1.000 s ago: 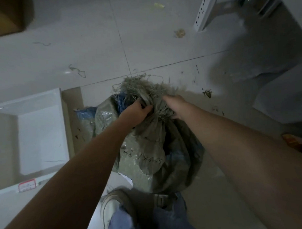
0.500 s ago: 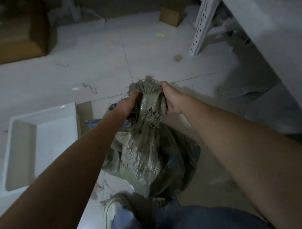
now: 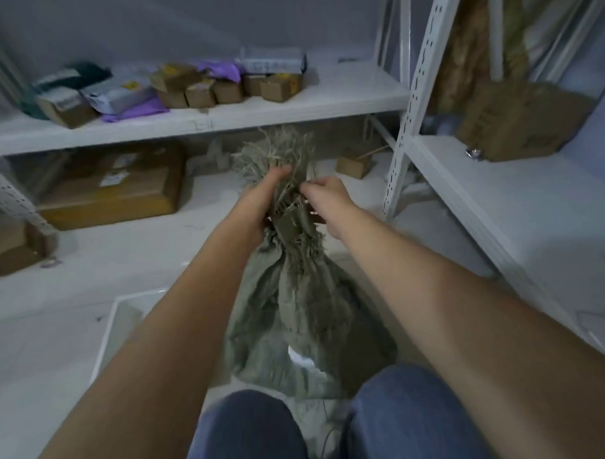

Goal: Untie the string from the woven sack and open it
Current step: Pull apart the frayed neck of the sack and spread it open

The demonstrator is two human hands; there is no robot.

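Note:
A grey-green woven sack (image 3: 297, 315) hangs upright in front of my knees, its neck bunched tight and its frayed top (image 3: 277, 151) fanning out above. My left hand (image 3: 262, 199) wraps the left side of the neck, thumb pointing up into the frayed fibres. My right hand (image 3: 324, 197) pinches thin strands at the right side of the neck. The string itself is hard to tell from the loose fibres; a tight band seems to sit just below my hands.
White metal shelving (image 3: 194, 119) with small cardboard boxes and purple mailers stands ahead. A second shelf unit (image 3: 519, 201) is at the right. A large cardboard box (image 3: 111, 191) lies on the floor. A white tray (image 3: 115, 318) lies at the left. My knees in jeans (image 3: 253, 433) are below.
The sack has been lifted from the floor and now hangs by its neck. My view has tilted up from the floor to the shelves. Both hands stayed at the neck.

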